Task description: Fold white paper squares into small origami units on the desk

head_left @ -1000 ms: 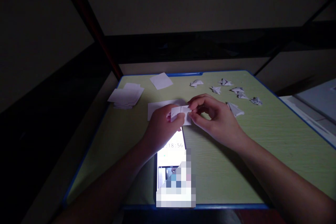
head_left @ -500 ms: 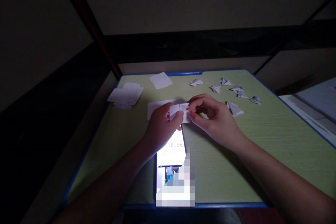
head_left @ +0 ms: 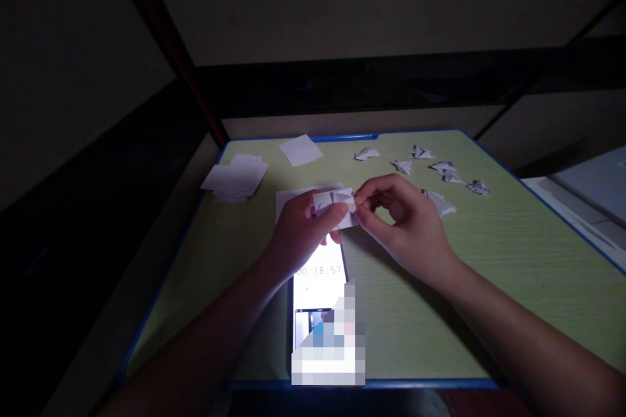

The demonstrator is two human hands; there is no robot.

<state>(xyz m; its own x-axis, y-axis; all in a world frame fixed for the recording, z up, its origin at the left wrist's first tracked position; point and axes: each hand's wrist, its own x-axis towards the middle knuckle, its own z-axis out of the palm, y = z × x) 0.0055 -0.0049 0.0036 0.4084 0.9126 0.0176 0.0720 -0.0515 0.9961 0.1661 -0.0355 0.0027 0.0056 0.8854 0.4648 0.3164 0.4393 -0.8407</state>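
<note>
Both of my hands meet over the middle of a green table point(head_left: 513, 260) and pinch one small piece of folded white paper point(head_left: 335, 205). My left hand point(head_left: 298, 234) grips its left side with thumb and fingers closed. My right hand point(head_left: 401, 221) pinches its right edge with fingertips pressed together. A flat white sheet point(head_left: 288, 199) lies on the table just behind my left hand.
A lit phone point(head_left: 320, 313) showing a timer lies near the front edge, under my left wrist. A stack of white paper squares point(head_left: 235, 179) sits at the far left, a single square point(head_left: 300, 150) behind it. Several folded paper figures point(head_left: 430, 166) are scattered at the far right.
Both hands have lifted the folded paper slightly and its upper flaps have opened a little. The phone's timer went from 18:56 to 18:57.
</note>
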